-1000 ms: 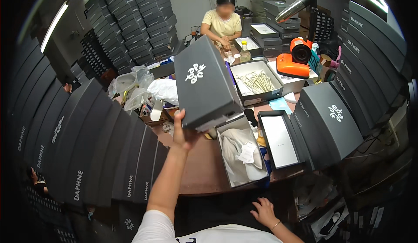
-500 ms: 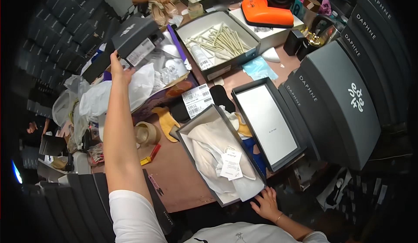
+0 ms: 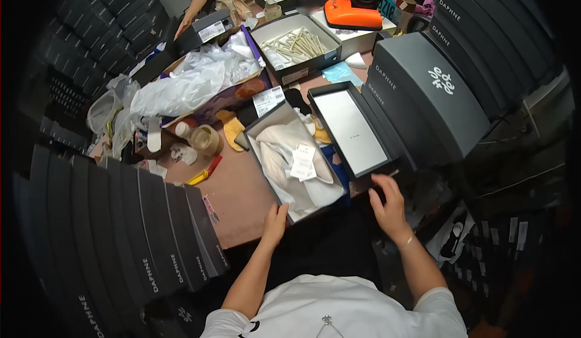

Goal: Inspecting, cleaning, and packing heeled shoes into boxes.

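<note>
In the middle of the table an open grey shoe box [image 3: 290, 216] holds pale shoes [image 3: 275, 156] in white tissue paper, with white hang tags [image 3: 304, 162] on top. My left hand [image 3: 275, 224] grips the box's near left corner, thumb on the rim and other fingers partly hidden. To its right, the box lid [image 3: 351, 129] lies with its white inside up. My right hand [image 3: 390, 205] is just off the lid's near edge, fingers apart and nothing in them.
Stacked dark shoe boxes [image 3: 423, 90] rise on the right, more boxes [image 3: 121, 217] at near left. Behind lie a carton of white wrapping [image 3: 193, 78], a box of sticks [image 3: 296, 44] and an orange tool [image 3: 351, 14]. A yellow-red cutter [image 3: 204, 171] lies left. A co-worker sits opposite.
My left hand has come back from the dark box at far left to the open shoe box. My right hand has left that box's near corner toward the lid. A co-worker's arm now reaches far left.
</note>
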Motion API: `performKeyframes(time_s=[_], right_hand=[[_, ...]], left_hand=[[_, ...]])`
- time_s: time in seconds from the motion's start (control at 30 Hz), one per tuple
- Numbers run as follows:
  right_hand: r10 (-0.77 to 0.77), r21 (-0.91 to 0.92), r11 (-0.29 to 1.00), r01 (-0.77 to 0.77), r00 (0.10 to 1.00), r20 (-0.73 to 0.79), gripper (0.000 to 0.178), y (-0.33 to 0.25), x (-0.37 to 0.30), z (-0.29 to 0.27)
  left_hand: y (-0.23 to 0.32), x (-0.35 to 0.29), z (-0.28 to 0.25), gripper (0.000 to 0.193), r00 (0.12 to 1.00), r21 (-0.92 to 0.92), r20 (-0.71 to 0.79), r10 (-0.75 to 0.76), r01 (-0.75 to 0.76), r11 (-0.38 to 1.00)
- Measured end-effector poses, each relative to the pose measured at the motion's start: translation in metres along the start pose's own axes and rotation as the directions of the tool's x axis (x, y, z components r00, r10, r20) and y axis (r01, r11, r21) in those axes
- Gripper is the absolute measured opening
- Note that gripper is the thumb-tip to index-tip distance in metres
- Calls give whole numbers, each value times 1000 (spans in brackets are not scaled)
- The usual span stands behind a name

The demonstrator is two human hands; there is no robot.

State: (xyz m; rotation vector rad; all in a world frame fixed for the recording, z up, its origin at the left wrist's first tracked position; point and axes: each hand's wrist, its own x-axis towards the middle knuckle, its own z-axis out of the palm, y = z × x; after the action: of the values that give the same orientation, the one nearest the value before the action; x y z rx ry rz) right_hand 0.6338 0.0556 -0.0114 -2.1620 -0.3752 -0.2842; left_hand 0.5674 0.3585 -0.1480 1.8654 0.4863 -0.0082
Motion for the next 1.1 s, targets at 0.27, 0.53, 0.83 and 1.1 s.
performKeyframes(time_s=[0.27,0.53,0.83,1.1], right_hand=[[59,-412,909,66,958,282,27,50,71,80],[25,136,990,-36,996,81,21,-37,33,-9],[172,614,717,-331,937,305,61,-76,3,7],[141,384,805,-452,775,617,51,-52,18,126]], left_hand=[[63,-25,-59,24,890,332,-276,363,-266,905],[90,-86,-88,37,706,693,117,699,-562,452],[78,-55,-62,36,776,555,250,579,-605,571],[49,-49,-100,64,955,-344,-273,116,-209,915]])
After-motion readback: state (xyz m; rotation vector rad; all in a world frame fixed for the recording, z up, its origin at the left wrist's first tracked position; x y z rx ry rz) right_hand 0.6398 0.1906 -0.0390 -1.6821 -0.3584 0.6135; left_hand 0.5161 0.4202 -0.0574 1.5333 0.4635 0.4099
